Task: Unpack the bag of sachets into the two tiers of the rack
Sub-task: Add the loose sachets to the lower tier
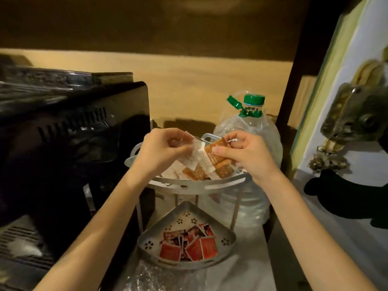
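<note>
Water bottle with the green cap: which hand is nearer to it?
Right. The right hand is just in front of the water bottle; the left hand is further left, over the rack's top tier.

I am working in a home kitchen corner, dimly lit. I am standing at a wooden shelf unit holding a black countertop oven (69,131), a large water bottle with a green cap (251,131), and a white fridge door (357,101) carrying magnets (357,114).

Bottle (247,131) behind rack (189,186); sachets (189,244) in lower tier (147,246).
</note>
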Demonstrator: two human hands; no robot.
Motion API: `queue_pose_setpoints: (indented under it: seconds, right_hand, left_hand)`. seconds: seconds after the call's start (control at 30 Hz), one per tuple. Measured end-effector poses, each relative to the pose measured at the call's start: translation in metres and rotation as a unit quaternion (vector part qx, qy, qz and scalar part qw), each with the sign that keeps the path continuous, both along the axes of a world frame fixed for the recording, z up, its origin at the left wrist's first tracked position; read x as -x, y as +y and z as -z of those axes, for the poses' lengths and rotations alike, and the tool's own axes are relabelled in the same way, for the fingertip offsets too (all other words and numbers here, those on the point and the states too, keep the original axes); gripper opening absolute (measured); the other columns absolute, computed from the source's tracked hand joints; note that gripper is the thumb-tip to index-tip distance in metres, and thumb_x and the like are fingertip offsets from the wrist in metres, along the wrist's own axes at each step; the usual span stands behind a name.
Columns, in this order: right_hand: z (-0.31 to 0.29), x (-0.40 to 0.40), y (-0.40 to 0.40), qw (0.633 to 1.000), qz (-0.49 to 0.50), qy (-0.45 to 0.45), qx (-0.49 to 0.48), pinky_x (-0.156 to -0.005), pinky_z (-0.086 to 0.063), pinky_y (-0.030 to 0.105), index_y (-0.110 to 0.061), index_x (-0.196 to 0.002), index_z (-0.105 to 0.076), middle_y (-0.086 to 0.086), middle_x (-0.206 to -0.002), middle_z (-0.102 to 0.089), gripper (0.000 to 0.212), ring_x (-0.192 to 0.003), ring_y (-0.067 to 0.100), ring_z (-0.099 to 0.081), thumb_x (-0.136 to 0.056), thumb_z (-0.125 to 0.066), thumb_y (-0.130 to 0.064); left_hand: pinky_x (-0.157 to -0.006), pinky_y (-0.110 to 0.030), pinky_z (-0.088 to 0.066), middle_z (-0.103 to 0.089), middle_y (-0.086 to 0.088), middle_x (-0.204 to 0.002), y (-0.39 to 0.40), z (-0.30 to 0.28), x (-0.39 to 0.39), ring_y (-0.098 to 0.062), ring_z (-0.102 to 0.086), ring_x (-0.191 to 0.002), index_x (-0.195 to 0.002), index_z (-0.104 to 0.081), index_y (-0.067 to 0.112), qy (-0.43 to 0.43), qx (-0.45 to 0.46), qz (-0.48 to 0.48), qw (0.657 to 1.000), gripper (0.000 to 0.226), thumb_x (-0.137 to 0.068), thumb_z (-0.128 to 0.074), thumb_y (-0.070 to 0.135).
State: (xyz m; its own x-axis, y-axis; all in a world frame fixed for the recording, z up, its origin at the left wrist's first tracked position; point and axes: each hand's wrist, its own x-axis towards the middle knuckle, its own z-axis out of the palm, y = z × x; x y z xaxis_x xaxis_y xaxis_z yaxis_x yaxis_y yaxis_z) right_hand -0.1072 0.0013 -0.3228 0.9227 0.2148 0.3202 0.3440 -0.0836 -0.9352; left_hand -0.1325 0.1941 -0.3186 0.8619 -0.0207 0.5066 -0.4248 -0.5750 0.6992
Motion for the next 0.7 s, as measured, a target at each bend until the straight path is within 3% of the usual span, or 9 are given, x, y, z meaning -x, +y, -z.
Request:
queue_pose_setpoints:
  seconds: [0.13, 0.27, 0.33, 0.4, 0.47, 0.57, 0.7]
  right_hand:
    - [-0.004, -0.023, 0.026, 0.994, -0.009, 0.007, 0.107, -0.043, -0.044, 0.010, -0.018, -0.076, -0.063, -0.005, -0.066, -0.070, 0.019, -0.054, 0.000, -0.066, -0.068, -0.079, -0.012]
    - [0.002, -0.037, 0.050, 0.974, -0.015, -0.021, 0.223, -0.061, -0.053, 0.026, -0.025, -0.070, -0.063, -0.005, -0.067, -0.071, 0.020, -0.068, 0.009, -0.069, -0.065, -0.082, -0.023]
    - [0.005, -0.041, 0.060, 0.965, 0.000, -0.039, 0.258, -0.058, -0.047, 0.025, -0.024, -0.071, -0.064, -0.006, -0.065, -0.068, 0.015, -0.065, 0.007, -0.064, -0.069, -0.079, -0.024]
    - [0.006, -0.041, 0.067, 0.935, 0.041, -0.094, 0.340, -0.054, -0.040, 0.022, -0.025, -0.081, -0.067, -0.009, -0.071, -0.064, 0.012, -0.067, 0.004, -0.057, -0.073, -0.075, -0.030]
    - [0.008, -0.041, 0.071, 0.892, 0.079, -0.147, 0.420, -0.058, -0.039, 0.023, -0.025, -0.093, -0.068, -0.007, -0.084, -0.060, 0.021, -0.079, 0.010, -0.054, -0.075, -0.071, -0.036]
    - [0.015, -0.045, 0.076, 0.853, 0.100, -0.179, 0.481, -0.076, -0.041, 0.031, -0.022, -0.111, -0.063, 0.000, -0.111, -0.059, 0.036, -0.105, 0.019, -0.050, -0.079, -0.066, -0.038]
    - [0.018, -0.041, 0.069, 0.894, 0.087, -0.177, 0.403, -0.080, -0.044, 0.030, -0.022, -0.111, -0.061, -0.001, -0.115, -0.057, 0.030, -0.105, 0.017, -0.052, -0.082, -0.064, -0.030]
  left_hand:
    - [-0.064, -0.014, -0.050, -0.068, -0.001, -0.099, 0.020, 0.008, -0.031, -0.007, -0.063, -0.081, -0.104, -0.068, 0.013, 0.041, -0.045, -0.065, 0.996, 0.027, -0.077, -0.071, 0.019]
    - [-0.060, -0.012, -0.042, -0.064, 0.000, -0.101, 0.027, 0.024, -0.042, -0.008, -0.055, -0.083, -0.104, -0.067, 0.017, 0.086, -0.098, -0.117, 0.985, 0.027, -0.077, -0.069, 0.016]
    - [-0.055, -0.010, -0.038, -0.063, 0.002, -0.096, 0.029, 0.030, -0.043, -0.004, -0.054, -0.076, -0.106, -0.066, 0.019, 0.098, -0.122, -0.133, 0.979, 0.027, -0.079, -0.067, 0.017]
    - [-0.050, -0.011, -0.035, -0.057, 0.006, -0.083, 0.028, 0.034, -0.043, -0.001, -0.049, -0.065, -0.107, -0.065, 0.018, 0.100, -0.137, -0.151, 0.974, 0.026, -0.081, -0.065, 0.018]
    - [-0.049, -0.012, -0.033, -0.059, 0.003, -0.087, 0.026, 0.037, -0.044, -0.001, -0.046, -0.063, -0.107, -0.065, 0.018, 0.084, -0.151, -0.168, 0.970, 0.025, -0.083, -0.063, 0.018]
    - [-0.058, -0.011, -0.037, -0.064, -0.001, -0.104, 0.024, 0.038, -0.041, -0.002, -0.049, -0.073, -0.105, -0.066, 0.018, 0.057, -0.158, -0.183, 0.969, 0.021, -0.085, -0.059, 0.020]
    - [-0.082, -0.024, -0.047, -0.065, 0.000, -0.109, 0.025, 0.040, -0.024, -0.010, -0.056, -0.096, -0.105, -0.067, 0.017, -0.019, -0.145, -0.134, 0.980, 0.021, -0.086, -0.058, 0.019]
